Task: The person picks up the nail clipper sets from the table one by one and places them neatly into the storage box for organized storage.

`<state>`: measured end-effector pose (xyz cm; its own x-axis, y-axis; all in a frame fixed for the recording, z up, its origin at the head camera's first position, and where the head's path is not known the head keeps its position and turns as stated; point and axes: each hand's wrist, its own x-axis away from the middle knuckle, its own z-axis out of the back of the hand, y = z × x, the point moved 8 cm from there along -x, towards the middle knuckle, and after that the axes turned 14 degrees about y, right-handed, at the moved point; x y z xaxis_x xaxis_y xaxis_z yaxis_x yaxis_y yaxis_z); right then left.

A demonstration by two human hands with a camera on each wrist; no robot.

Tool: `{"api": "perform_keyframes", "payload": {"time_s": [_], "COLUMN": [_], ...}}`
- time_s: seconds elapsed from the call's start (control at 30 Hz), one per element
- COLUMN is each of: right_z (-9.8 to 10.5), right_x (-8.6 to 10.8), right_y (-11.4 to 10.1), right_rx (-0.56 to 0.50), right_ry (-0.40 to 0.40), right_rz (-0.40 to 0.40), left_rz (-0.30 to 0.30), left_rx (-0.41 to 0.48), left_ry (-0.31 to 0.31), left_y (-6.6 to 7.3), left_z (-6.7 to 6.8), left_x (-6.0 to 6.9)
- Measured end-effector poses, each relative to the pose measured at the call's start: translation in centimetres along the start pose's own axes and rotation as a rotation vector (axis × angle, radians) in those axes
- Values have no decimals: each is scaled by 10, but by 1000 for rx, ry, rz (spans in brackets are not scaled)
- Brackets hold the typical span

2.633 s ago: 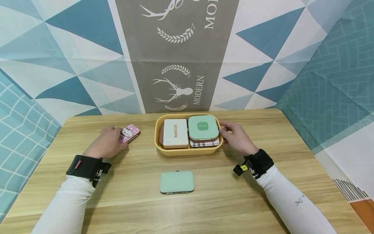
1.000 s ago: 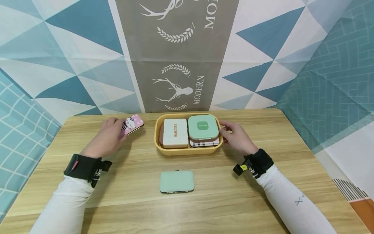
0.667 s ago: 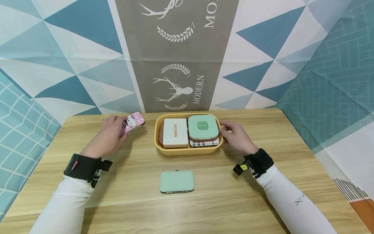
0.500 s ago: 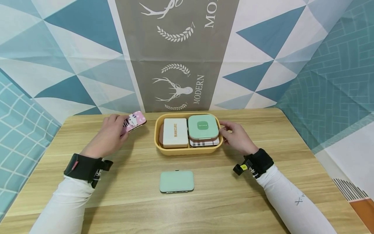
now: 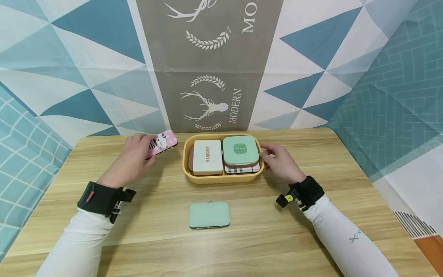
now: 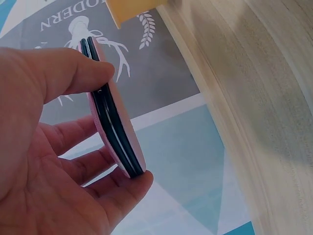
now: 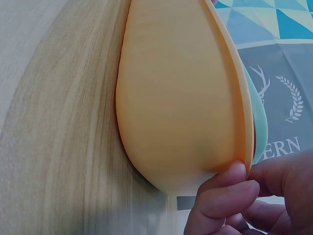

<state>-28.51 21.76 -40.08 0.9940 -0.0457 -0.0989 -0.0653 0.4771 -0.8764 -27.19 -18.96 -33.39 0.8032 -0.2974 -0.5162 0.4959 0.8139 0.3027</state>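
Observation:
My left hand [image 5: 131, 159] holds a slim pink manicure case [image 5: 165, 141] with a cartoon print, off the table to the left of the yellow storage box [image 5: 207, 179]. In the left wrist view the thumb lies on one side of the pink case [image 6: 117, 127] and the fingers on the other; its dark seam faces the camera. My right hand [image 5: 282, 163] pinches the box's right end by the rim, as the right wrist view also shows. Inside the box lie a white case [image 5: 207, 157] marked MANICURE and a mint square case [image 5: 240, 151], each on top of other cases.
A mint flat case [image 5: 209, 215] lies on the wooden table [image 5: 155, 238] in front of the box. Beneath the mint square case a checked case [image 5: 242, 169] shows. A patterned cloth backdrop [image 5: 211, 57] rises behind the table's far edge.
My left hand has lifted the pink manicure case and carried it rightward and away from me, closer to the box. The right hand and the box have stayed put.

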Motion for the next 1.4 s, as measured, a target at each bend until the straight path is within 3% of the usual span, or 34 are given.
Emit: {"api": "perform_keyframes", "payload": {"time_s": [0.73, 1.13, 1.4], "right_z": [0, 0, 0], "right_x": [0, 0, 0], "right_y": [2, 2, 2], "right_rx": [3, 5, 11], "right_ry": [-1, 0, -2], "right_rz": [-19, -12, -6], "left_rz": [-82, -55, -93], "left_rx": [28, 23, 50], "left_ry": [31, -12, 3], "left_y": [16, 26, 32], "left_z": [0, -6, -8], "left_x": [-8, -17, -23]}}
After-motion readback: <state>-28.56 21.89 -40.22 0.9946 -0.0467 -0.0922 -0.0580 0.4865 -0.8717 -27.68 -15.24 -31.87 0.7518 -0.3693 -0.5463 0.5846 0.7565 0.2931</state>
